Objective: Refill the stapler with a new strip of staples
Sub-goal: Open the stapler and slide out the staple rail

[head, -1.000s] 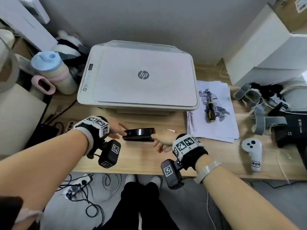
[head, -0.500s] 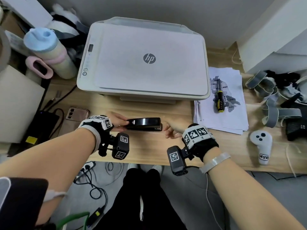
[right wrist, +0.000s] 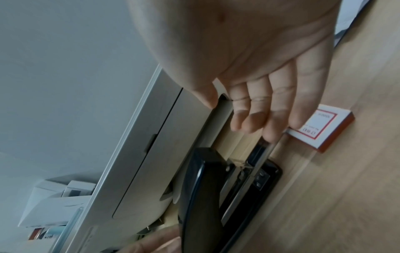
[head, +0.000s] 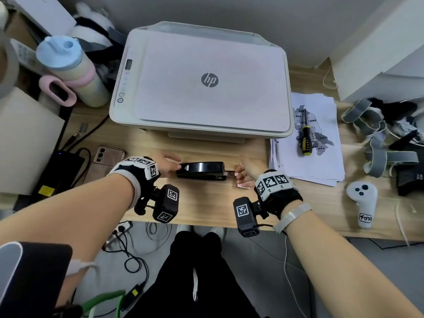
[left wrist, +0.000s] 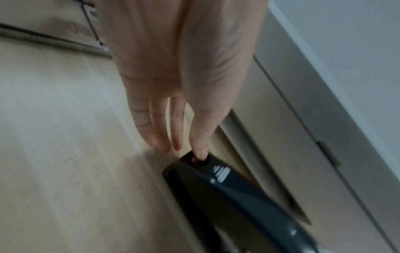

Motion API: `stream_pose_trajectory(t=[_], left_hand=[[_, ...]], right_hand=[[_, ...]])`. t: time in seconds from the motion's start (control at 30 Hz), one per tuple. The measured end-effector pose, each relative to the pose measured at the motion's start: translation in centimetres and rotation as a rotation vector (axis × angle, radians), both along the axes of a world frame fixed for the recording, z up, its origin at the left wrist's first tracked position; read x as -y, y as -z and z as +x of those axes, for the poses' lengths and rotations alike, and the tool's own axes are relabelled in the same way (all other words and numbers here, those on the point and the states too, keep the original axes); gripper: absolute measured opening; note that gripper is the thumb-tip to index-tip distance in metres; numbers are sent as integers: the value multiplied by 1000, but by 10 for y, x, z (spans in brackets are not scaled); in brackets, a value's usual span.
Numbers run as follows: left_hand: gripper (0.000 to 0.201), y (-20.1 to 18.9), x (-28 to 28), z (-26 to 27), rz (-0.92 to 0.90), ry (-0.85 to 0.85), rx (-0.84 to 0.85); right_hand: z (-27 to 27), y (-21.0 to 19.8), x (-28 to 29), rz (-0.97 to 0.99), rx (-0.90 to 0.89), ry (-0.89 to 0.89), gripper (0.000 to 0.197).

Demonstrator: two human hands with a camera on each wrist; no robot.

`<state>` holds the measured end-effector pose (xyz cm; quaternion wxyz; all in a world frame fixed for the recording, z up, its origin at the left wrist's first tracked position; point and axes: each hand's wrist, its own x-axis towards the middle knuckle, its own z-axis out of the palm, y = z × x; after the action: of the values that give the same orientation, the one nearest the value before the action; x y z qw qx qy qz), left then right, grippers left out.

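The black stapler (head: 202, 169) lies on the counter (head: 206, 203) just before the printer (head: 206, 83). The left hand (head: 166, 165), grip open and fingers straight, presses its thumb on the stapler's rear end. The right hand (head: 246, 171), grip loose, touches a fingertip to the protruding metal tray (right wrist: 258, 152), near a small box (right wrist: 320, 126).

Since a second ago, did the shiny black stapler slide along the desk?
No. The shiny black stapler still lies in front of the white printer, just under its logo.
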<state>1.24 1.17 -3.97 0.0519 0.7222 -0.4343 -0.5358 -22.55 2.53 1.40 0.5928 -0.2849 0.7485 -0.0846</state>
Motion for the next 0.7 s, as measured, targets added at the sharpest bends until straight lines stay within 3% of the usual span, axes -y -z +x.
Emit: stream_pose_trajectory(t=[0.07,0.2,0.3,0.47,0.7], left_hand=[[39,-17,7,-6,-10,135,-23],[67,-42,16,-31,38,596,14],[76,-37,14,-49,50,737,70],[45,-33,15,-65,29,677,115],[44,-33,15,-64,96,627,98]], right_hand=[[-6,-1,1,-17,-38,18,47],[-13,-3,-1,68,-16,46,36],[-19,0,-7,132,68,76,42],[-26,10,-13,152,102,152,46],[-21,16,-9,183,115,206,52]])
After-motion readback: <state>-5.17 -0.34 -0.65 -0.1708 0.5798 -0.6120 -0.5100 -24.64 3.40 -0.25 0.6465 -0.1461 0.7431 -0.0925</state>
